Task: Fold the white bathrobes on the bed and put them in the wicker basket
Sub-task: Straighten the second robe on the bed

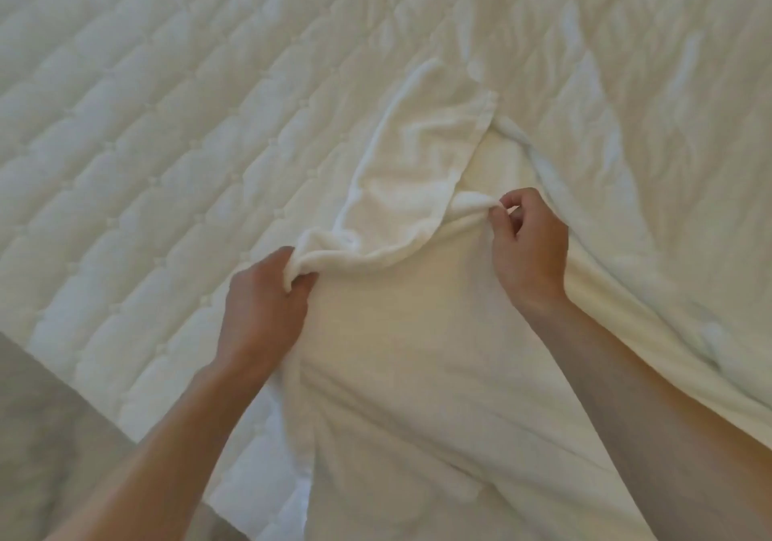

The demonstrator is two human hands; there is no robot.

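On my feed I see just a strip of pale grey-beige floor [50,436], soft and blurred, filling the lower left corner alongside the white quilted bed [125,164].

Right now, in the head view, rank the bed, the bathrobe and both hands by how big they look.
1. The bed, filling most of the frame.
2. The bathrobe, spread across the lower right.
3. The left hand and right hand look about alike, so I won't rank them. Each grips the bathrobe.
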